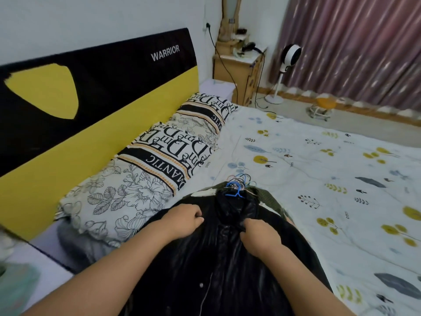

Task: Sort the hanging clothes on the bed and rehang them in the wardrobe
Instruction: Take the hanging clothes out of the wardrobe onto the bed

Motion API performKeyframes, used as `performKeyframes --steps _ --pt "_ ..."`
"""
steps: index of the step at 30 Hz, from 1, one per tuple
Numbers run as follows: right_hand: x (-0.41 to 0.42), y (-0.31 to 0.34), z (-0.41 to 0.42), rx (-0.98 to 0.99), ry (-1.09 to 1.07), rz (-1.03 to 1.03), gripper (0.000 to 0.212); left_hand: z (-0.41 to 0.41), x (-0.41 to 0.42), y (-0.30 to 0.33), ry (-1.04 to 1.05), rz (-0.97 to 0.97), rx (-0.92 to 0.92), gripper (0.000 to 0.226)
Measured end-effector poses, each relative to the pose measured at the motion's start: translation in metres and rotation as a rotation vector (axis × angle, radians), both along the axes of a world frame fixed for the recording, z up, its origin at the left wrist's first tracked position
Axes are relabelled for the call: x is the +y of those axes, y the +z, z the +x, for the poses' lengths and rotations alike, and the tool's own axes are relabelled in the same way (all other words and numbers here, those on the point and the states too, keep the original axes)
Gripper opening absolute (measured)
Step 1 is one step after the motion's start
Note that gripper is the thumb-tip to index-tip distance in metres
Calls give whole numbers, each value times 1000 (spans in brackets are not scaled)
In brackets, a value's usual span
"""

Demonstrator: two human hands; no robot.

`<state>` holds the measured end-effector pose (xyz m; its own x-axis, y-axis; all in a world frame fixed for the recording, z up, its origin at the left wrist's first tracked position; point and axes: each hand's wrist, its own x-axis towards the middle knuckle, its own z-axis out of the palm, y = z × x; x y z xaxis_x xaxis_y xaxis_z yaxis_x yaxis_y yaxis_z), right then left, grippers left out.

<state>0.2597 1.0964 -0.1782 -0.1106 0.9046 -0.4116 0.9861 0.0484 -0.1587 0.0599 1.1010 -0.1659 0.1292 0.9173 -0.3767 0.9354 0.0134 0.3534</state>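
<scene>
- The shiny black jacket (227, 258) lay on top of the pile of hanging clothes at the near edge of the bed (319, 169), collar end pointing away from the camera, snap buttons showing down the front.
- Left hand (184, 218) sat on the jacket's left shoulder area, just below the collar. Fingers were curled in tight with the tips tucked into the fabric, so it looked like it was pinching a fold of the jacket there.
- Right hand (262, 236) was on the other side of the placket, fingers bunched together and curled down, gripping the glossy fabric right at the base of the collar.
- So the collar and the front opening ran between the two hands, with the jacket's fabric caught under both sets of fingertips.
- A blue hanger (235, 190) poked out of the collar, and a cluster of other hanger hooks (243, 179) (pink, blue, white-ish) was stacked just beyond it.
- Under the jacket you could see an edge of a dark green garment (271, 199) sticking out on the right.
- To the left were patterned pillows (145, 179) against a black-and-yellow headboard (95, 87) that said WARRIOR.
- Farther back: a wooden nightstand (241, 71), a white standing fan (289, 58) and striped pink curtains (360, 42).
</scene>
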Motion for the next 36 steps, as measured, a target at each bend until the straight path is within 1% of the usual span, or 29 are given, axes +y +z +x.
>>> performKeyframes --steps 4,7,9,12,17,21,23,25,29,32,36 --pt "-31 33 -20 6 117 -9 11 -18 -42 39 2 44 7 32" --pt "-44 57 -40 28 247 -30 25 -32 -69 69 0 67 55 33" --pt "-52 75 -57 30 352 -49 32 -45 -88 87 18 53 106 36" --pt "-67 102 -82 11 509 -37 36 -66 -122 112 79 12 158 42" --pt "-103 145 -116 14 760 35 39 -88 -191 145 258 -1 219 49" --pt "-141 172 -137 1 951 63 39 -90 -258 166 407 -8 243 44" --pt "-164 185 -148 8 1059 93 40 -91 -294 173 484 -20 244 46" --pt "-189 193 -163 24 1160 124 40 -93 -331 176 576 -40 236 48" --pt "-242 202 -197 13 1335 118 36 -97 -405 184 744 -83 245 49" --pt "-291 214 -221 11 1458 124 40 -97 -465 193 880 -102 249 45" --pt "-367 231 -255 38 1615 124 41 -108 -553 202 1071 -119 230 52"
